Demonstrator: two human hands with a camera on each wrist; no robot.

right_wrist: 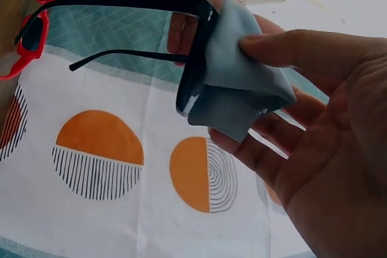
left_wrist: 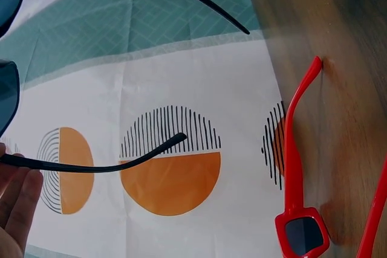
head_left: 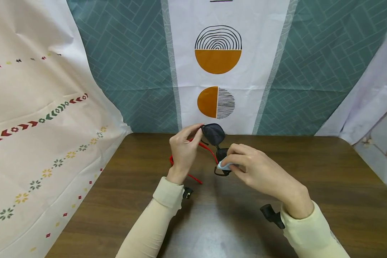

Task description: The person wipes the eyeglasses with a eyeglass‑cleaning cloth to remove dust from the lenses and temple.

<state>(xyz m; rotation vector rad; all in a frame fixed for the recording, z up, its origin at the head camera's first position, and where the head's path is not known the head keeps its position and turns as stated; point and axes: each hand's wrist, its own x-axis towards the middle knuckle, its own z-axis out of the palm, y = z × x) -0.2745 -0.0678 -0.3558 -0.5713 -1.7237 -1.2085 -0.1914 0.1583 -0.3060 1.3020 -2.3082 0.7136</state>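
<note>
Black sunglasses (head_left: pixel 214 134) are held up above the table, tilted, with their dark lenses one above the other in the head view. My left hand (head_left: pixel 184 148) pinches them at the upper end of the frame, by the hinge. In the left wrist view, its fingertips touch a thin black temple arm (left_wrist: pixel 91 167). My right hand (head_left: pixel 261 172) holds a light blue cloth (right_wrist: pixel 233 46) over the lower lens. Thumb and fingers are on opposite sides of the folded cloth in the right wrist view, and the cloth hides most of that lens.
Red-framed sunglasses (left_wrist: pixel 293 161) with dark lenses lie on the brown wooden table (head_left: pixel 132 200) behind the hands. A patterned cloth (head_left: pixel 142 71) hangs at the table's back edge. Black devices (head_left: pixel 272 216) sit at both wrists.
</note>
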